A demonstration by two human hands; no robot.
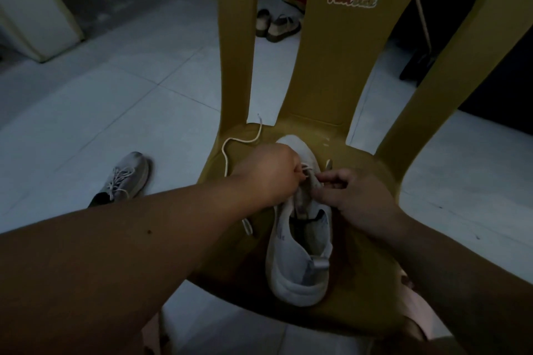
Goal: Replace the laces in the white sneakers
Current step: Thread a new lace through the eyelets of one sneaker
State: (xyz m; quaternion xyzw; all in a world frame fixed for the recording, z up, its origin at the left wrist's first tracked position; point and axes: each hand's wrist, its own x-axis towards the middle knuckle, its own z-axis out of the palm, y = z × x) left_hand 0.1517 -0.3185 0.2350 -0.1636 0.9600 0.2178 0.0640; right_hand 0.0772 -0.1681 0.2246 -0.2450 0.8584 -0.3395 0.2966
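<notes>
Grubby white sneaker (300, 245), partly laced

Dim room with pale tiled floor (115, 95), mustard plastic chair (236, 37).

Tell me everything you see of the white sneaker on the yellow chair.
The white knit-looking sneaker stands upright on the seat of the mustard-yellow plastic chair, heel and grey pull tab toward the camera, toe toward the backrest. Mostly unlaced, tongue exposed. A cream lace runs through the front eyelets, one end trailing left across the seat. The left hand and right hand pinch the lace there.
</notes>
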